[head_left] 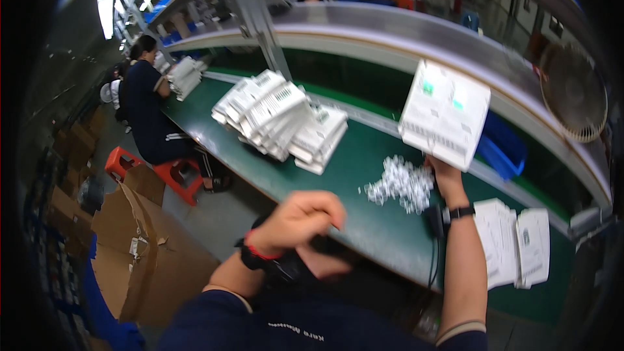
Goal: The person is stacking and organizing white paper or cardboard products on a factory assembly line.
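Observation:
My right hand [444,172] holds a stack of flat white boxes [444,115] up above the green bench [364,156], gripping its lower edge. Below it, a heap of small clear plastic packets [401,184] lies on the bench. My left hand [303,218] is curled near the bench's front edge, close to my body, over a dark object [312,257] that I cannot make out. Whether it grips that object is hidden. A black band and a red band sit on my left wrist, a black watch on my right.
A large pile of white boxes [281,119] lies at the bench's middle left. White printed sheets [513,244] lie at the right. A blue bin [504,146] and a fan [575,91] stand behind. A seated person [146,101] works at the far left; cardboard boxes [140,247] stand on the floor.

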Motion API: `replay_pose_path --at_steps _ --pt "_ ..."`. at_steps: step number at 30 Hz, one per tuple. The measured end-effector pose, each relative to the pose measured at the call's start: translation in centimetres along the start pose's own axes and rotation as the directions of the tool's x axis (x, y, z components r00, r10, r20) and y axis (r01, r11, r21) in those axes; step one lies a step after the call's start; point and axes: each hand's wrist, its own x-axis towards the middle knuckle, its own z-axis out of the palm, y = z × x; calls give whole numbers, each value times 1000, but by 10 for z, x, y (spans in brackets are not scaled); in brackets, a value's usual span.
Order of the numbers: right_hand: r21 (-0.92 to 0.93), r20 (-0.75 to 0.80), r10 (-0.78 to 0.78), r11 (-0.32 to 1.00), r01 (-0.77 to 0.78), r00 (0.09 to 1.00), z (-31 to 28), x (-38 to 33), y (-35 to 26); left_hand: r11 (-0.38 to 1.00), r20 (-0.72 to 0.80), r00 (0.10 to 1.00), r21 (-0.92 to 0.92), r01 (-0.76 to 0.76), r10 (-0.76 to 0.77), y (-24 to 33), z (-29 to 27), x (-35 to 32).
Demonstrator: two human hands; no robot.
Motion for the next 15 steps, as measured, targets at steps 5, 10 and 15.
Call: replay_pose_path --at_steps 5,10,15 --pt "198 -106 35 980 -13 994 -5 6 7 994 -309 950 74 79 -53 -24 -23 -67" --pt "233 -97 68 972 -43 993 -12 1 9 990 -403 912 85 115 -72 -29 -14 -101" --pt "230 -67 26 973 -9 997 -18 -3 3 966 -346 934 198 166 -89 -3 10 -102"
